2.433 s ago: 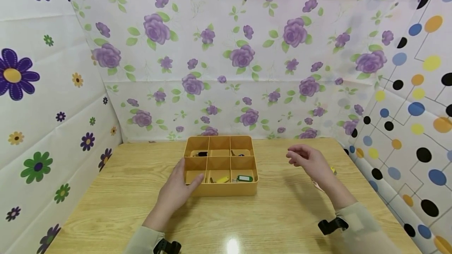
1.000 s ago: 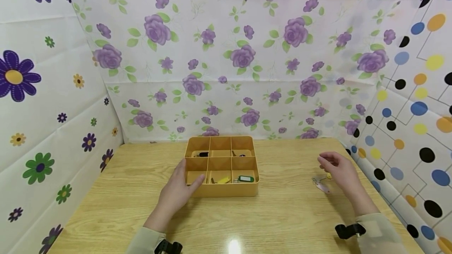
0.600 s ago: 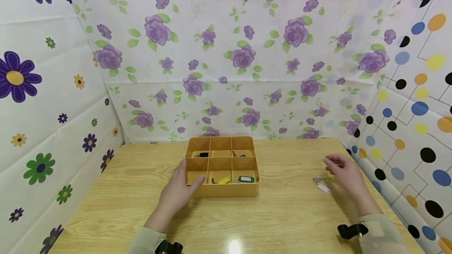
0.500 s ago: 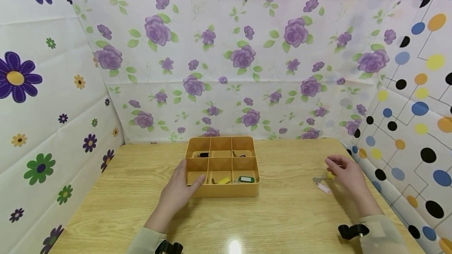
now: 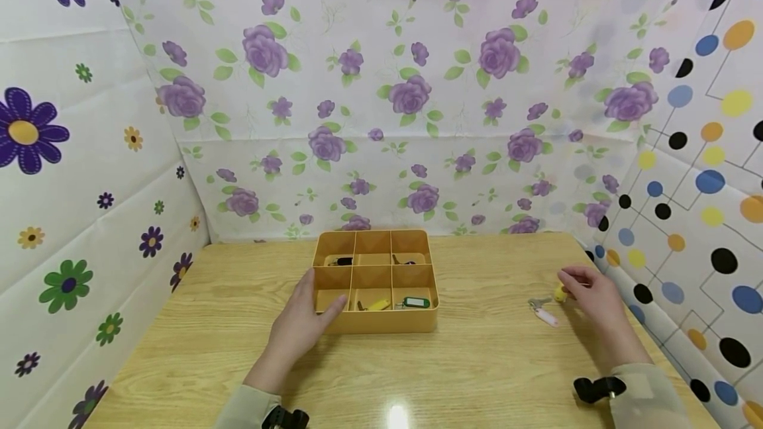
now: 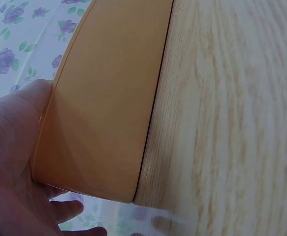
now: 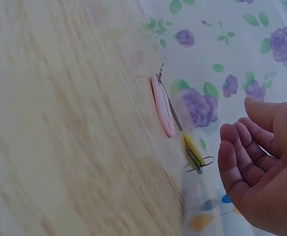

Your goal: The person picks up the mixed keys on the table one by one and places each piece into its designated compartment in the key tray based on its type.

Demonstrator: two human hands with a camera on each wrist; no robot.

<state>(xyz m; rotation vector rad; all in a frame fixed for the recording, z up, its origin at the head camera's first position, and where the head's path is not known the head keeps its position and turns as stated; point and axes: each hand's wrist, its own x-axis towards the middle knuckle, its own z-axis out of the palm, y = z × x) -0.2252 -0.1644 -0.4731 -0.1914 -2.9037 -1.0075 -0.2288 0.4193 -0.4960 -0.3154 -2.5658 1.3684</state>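
A tan six-compartment organizer box (image 5: 381, 322) stands on the table. My left hand (image 5: 298, 323) rests on its near left corner, thumb over the front rim and fingers along the left side; in the left wrist view the thumb lies at the rim, with the other fingertips beyond the corner. My right hand (image 5: 599, 300) is over a yellow-tagged key (image 7: 194, 151) at the table's right, fingers loosely bent. A gap separates it from that key in the right wrist view. Beside it lies a key with a pink tag (image 5: 546, 317).
Inside the box, a yellow-tagged key (image 5: 377, 305) lies front middle and a green-tagged key (image 5: 415, 302) front right. A black-headed key (image 5: 342, 261) sits back left, and a dark key (image 5: 405, 261) back right. Patterned cloth walls (image 5: 381, 171) border the table's back and sides.
My right hand has moved rightward from beside the box and lowered toward the yellow-tagged key, uncovering the pink-tagged one. The left hand and box have stayed put.
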